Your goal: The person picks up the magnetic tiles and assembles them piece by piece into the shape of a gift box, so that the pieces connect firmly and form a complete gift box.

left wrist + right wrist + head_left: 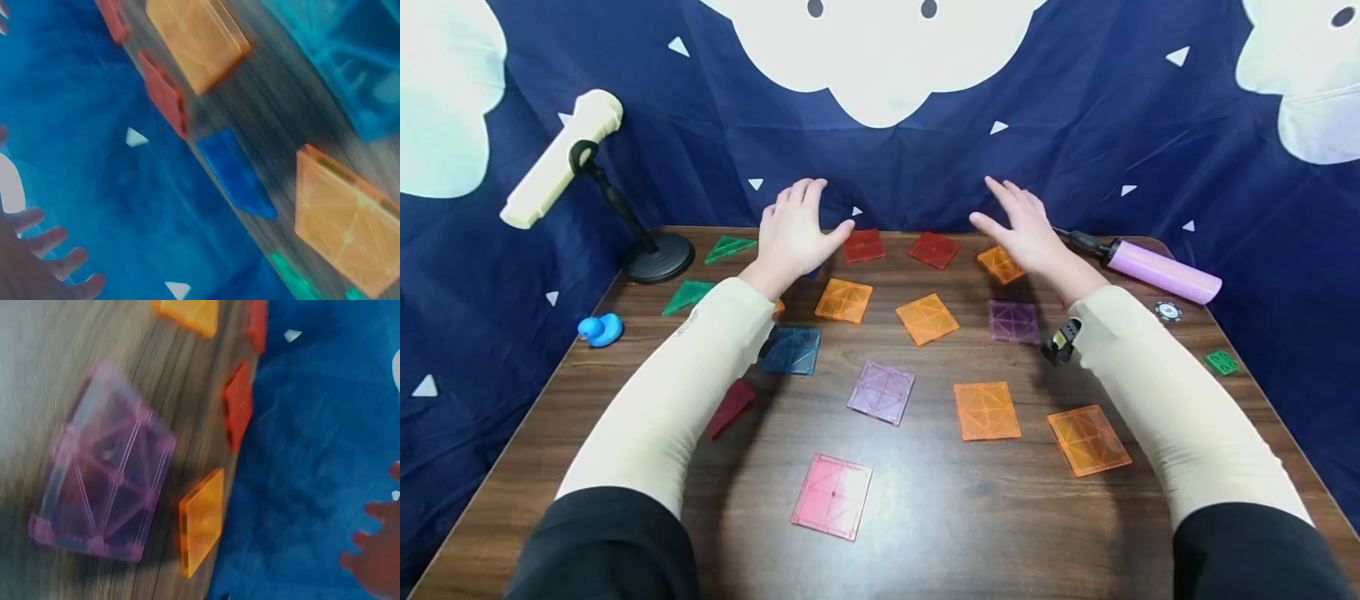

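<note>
Both hands, left (793,229) and right (1026,229), hover released, fingers spread, above coloured tiles (928,318) scattered over the dark wooden desk (925,517); blue cloud-print cloth (1075,125) behind.

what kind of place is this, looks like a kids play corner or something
Probably a tabletop play or recording setup rather than a real playroom: a wooden table strewn with translucent magnetic tiles, a blue cloud-print backdrop hung behind, and a toy microphone on a stand.

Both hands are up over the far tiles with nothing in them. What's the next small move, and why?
Probably lower the left hand onto the red square tile just beside its thumb. Both it and the right hand hover open and empty above the table, and that tile lies flat, unobstructed and closest.
</note>
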Demonstrator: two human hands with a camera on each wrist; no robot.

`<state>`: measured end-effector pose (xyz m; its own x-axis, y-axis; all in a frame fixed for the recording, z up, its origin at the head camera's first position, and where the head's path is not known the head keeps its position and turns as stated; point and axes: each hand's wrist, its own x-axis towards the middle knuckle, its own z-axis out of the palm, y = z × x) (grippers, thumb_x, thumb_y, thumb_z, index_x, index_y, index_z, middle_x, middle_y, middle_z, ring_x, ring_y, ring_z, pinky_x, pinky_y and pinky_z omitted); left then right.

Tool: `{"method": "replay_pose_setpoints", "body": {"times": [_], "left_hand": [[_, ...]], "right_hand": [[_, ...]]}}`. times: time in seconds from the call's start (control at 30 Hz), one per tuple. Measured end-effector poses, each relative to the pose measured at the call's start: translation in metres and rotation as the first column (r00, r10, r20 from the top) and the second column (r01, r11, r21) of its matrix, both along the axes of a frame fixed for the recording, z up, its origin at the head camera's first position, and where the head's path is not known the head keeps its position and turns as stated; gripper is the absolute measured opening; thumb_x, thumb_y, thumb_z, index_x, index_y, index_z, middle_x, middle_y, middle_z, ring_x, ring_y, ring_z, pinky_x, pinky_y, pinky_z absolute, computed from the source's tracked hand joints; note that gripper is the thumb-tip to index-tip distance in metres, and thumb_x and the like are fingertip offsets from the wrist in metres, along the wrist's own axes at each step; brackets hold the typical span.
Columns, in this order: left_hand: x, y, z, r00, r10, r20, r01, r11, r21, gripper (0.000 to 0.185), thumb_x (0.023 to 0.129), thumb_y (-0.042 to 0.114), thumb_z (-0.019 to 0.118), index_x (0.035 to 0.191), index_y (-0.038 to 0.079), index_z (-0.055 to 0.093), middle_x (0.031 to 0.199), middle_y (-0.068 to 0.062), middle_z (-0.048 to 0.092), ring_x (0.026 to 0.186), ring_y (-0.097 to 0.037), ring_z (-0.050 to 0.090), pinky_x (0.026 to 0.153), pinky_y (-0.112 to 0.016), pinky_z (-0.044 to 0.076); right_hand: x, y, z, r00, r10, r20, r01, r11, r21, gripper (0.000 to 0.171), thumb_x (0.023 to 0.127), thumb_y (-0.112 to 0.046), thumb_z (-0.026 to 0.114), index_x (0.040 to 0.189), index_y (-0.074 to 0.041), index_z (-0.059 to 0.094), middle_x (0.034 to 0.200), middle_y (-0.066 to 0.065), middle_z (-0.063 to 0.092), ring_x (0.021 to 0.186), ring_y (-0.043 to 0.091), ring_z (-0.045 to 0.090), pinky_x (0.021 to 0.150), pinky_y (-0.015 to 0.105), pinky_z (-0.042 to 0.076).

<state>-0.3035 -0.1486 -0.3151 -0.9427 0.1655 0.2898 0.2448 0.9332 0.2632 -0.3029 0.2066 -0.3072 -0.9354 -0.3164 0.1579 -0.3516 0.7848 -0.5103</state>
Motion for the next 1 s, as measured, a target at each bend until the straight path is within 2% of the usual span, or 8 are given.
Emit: {"method": "replay_pose_setpoints", "body": {"times": [0.17,0.23,0.33,0.5,0.6,0.7,0.83,1.0], "left_hand": [[0.025,0.009,-0.003,0.987,-0.122,-0.109,0.131,0.987,0.088,0.056,0.097,0.031,0.064,0.144,0.005,0.050,0.146,-0.015,0.051,0.132,-0.038,0.047,0.101,-0.056,0.044],[0.039,0.011,-0.007,0.978,-0.185,-0.099,0.195,0.975,0.107,0.051,0.096,0.024,0.066,0.141,0.005,0.053,0.142,-0.014,0.053,0.128,-0.037,0.050,0.098,-0.053,0.046],[0.060,0.010,-0.013,0.952,-0.304,-0.035,0.305,0.939,0.159,0.047,0.095,0.019,0.069,0.139,0.006,0.054,0.137,-0.013,0.055,0.124,-0.033,0.052,0.099,-0.049,0.047],[0.089,0.004,-0.028,0.846,-0.533,0.008,0.505,0.806,0.309,0.034,0.093,0.007,0.072,0.125,0.004,0.065,0.125,-0.009,0.065,0.119,-0.026,0.059,0.102,-0.046,0.047],[0.105,0.002,-0.041,0.777,-0.629,0.012,0.589,0.734,0.338,0.025,0.091,0.005,0.074,0.115,0.005,0.071,0.116,-0.005,0.071,0.114,-0.023,0.064,0.100,-0.044,0.049],[0.121,0.003,-0.051,0.714,-0.698,0.060,0.652,0.694,0.306,0.026,0.088,0.007,0.077,0.114,0.006,0.073,0.114,-0.002,0.071,0.112,-0.020,0.064,0.099,-0.041,0.050],[0.137,0.009,-0.061,0.645,-0.742,0.184,0.696,0.670,0.259,0.039,0.086,0.011,0.079,0.124,0.006,0.069,0.127,-0.006,0.064,0.120,-0.021,0.059,0.103,-0.041,0.048],[0.148,0.017,-0.068,0.593,-0.718,0.365,0.701,0.683,0.205,0.064,0.085,0.020,0.080,0.144,0.010,0.057,0.152,-0.016,0.045,0.141,-0.031,0.042,0.113,-0.050,0.036]], "right_hand": [[0.033,0.003,0.004,0.989,0.145,-0.006,-0.141,0.954,-0.266,0.062,0.108,-0.036,0.048,0.163,-0.016,0.026,0.165,0.015,0.027,0.151,0.034,0.022,0.121,0.052,0.015],[0.050,0.004,0.000,0.982,0.188,-0.026,-0.187,0.935,-0.303,0.058,0.108,-0.027,0.050,0.162,-0.016,0.030,0.162,0.014,0.034,0.146,0.035,0.033,0.116,0.052,0.028],[0.075,0.006,-0.007,0.966,0.247,-0.079,-0.259,0.916,-0.307,0.055,0.106,-0.016,0.054,0.159,-0.013,0.037,0.155,0.013,0.044,0.139,0.034,0.042,0.111,0.043,0.037],[0.115,0.006,-0.023,0.952,0.288,-0.106,-0.306,0.879,-0.365,0.044,0.101,-0.003,0.059,0.145,-0.005,0.052,0.132,0.012,0.061,0.118,0.030,0.059,0.099,0.024,0.046],[0.137,0.005,-0.039,0.955,0.288,-0.064,-0.290,0.877,-0.382,0.034,0.099,-0.001,0.063,0.133,-0.001,0.058,0.117,0.012,0.065,0.104,0.029,0.064,0.091,0.028,0.052],[0.155,0.005,-0.057,0.952,0.307,-0.019,-0.295,0.894,-0.337,0.032,0.096,-0.001,0.068,0.127,0.000,0.060,0.115,0.012,0.065,0.103,0.029,0.063,0.091,0.039,0.053],[0.171,0.010,-0.076,0.938,0.344,0.031,-0.329,0.917,-0.223,0.039,0.091,-0.005,0.075,0.128,-0.002,0.061,0.124,0.009,0.064,0.117,0.030,0.060,0.100,0.051,0.047],[0.183,0.016,-0.090,0.923,0.376,0.083,-0.370,0.926,-0.075,0.056,0.085,-0.020,0.084,0.135,-0.010,0.060,0.137,0.007,0.057,0.131,0.029,0.048,0.106,0.056,0.039]]}}
